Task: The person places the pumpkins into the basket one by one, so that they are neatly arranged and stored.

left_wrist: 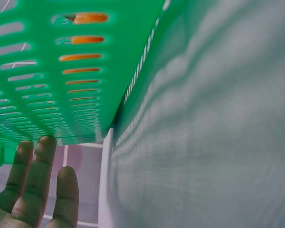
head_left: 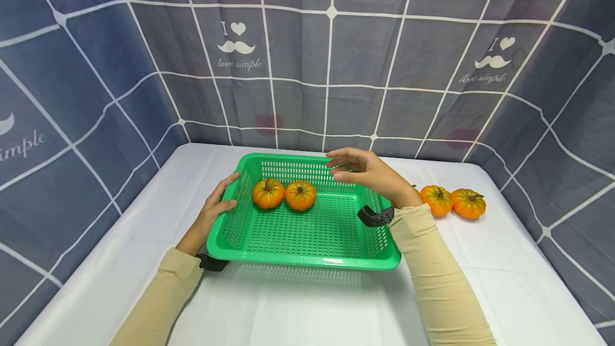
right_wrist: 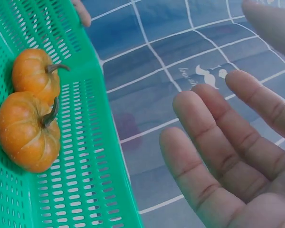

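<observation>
Grey checked curtains point(head_left: 298, 41) are filling the top and both sides of the head view, and below them a white tablecloth point(head_left: 288, 308) is covering the table down to the bottom edge. At the centre we are seeing a green basket point(head_left: 307, 261) standing upright, its long axis running left to right across the frame. A left sleeve point(head_left: 160, 292) and a right sleeve point(head_left: 442, 276) are coming up from the lower left and lower right.

Our left hand point(head_left: 209, 215) is resting against the basket's left end; in the left wrist view its fingers are showing nearly straight by the outer wall. Our right hand point(head_left: 365, 170) is hovering over the basket's upper right, fingers apart and gently bent, pinching nothing.

Inside the basket's left half, a stemmed pumpkin point(head_left: 268, 194) and a second pumpkin point(head_left: 300, 196) are sitting side by side. At the right of the frame, outside the basket, a near pumpkin point(head_left: 436, 200) and an outermost pumpkin point(head_left: 468, 203) are lying on the cloth, with a sliver of another point(head_left: 416, 190) peeping past the right wrist. We are noting that this group is lying rightward, on the wrist side of the right hand, whose fingertips are pointing left; the right hand is lying much nearer to it than the left.
</observation>
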`<state>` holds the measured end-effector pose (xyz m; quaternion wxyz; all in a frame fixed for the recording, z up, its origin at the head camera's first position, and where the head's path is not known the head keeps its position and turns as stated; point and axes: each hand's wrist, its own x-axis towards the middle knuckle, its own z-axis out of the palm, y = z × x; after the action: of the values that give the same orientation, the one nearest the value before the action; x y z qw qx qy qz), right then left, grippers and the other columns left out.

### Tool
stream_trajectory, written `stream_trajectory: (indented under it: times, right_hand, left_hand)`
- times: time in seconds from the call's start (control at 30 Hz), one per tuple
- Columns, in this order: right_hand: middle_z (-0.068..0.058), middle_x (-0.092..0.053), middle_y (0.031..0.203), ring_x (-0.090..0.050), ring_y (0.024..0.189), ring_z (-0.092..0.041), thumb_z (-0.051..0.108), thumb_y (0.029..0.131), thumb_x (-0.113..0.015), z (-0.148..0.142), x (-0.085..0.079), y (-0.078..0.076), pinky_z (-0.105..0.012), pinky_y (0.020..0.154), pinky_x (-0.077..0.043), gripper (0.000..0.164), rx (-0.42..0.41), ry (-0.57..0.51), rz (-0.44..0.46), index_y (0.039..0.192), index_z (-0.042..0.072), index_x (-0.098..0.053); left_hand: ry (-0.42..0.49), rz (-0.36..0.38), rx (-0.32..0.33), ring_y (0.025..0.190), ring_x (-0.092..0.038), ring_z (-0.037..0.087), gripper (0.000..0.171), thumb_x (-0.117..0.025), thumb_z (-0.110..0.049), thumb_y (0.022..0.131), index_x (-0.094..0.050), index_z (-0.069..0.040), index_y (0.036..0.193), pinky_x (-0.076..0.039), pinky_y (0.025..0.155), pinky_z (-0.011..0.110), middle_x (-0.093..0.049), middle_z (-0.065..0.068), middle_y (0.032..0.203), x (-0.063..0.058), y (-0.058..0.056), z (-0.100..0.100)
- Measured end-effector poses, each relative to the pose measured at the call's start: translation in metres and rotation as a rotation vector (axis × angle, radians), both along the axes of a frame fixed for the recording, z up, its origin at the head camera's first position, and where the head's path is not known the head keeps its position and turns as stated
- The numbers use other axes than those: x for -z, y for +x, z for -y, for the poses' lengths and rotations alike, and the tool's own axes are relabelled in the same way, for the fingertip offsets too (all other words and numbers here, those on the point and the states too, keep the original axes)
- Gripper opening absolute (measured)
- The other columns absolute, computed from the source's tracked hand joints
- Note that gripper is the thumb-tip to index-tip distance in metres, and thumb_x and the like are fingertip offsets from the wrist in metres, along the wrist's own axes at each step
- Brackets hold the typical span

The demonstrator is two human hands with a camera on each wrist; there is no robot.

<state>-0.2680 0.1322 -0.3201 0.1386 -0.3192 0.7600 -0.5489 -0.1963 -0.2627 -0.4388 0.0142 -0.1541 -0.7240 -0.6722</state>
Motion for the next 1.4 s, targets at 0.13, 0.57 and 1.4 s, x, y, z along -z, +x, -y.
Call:
stream_trajectory:
  times: [0.13, 0.57, 1.4]
  right_hand:
    - [-0.012, -0.07, 0.136, -0.068, 0.122, -0.027, 0.007, 0.104, -0.068, -0.008, 0.002, 0.0, -0.035, 0.103, -0.056, 0.047, -0.018, -0.054, 0.012, 0.15, 0.001, -0.06]
    - [-0.014, -0.069, 0.134, -0.072, 0.114, -0.023, 0.003, 0.105, -0.065, -0.03, 0.013, 0.001, -0.036, 0.102, -0.057, 0.044, 0.045, -0.157, 0.055, 0.149, -0.002, -0.059]
    - [-0.001, -0.074, 0.125, -0.07, 0.116, -0.017, -0.012, 0.099, -0.065, -0.074, 0.025, 0.018, -0.029, 0.098, -0.058, 0.046, 0.051, -0.253, -0.056, 0.135, 0.017, -0.072]
  left_hand:
    - [-0.013, 0.007, -0.002, 0.129, -0.055, 0.015, 0.069, -0.042, -0.008, 0.107, -0.02, -0.002, 0.172, -0.056, 0.095, 0.024, -0.019, 0.027, 0.175, -0.001, 0.001, 0.0]
    - [-0.023, 0.006, -0.007, 0.13, -0.053, 0.014, 0.069, -0.042, -0.008, 0.106, -0.021, -0.002, 0.171, -0.054, 0.096, 0.023, -0.018, 0.026, 0.175, -0.001, 0.0, -0.001]
    - [-0.012, 0.003, -0.007, 0.125, -0.057, 0.013, 0.07, -0.043, -0.007, 0.105, -0.021, -0.001, 0.171, -0.056, 0.093, 0.024, -0.022, 0.028, 0.173, 0.003, -0.003, 0.001]
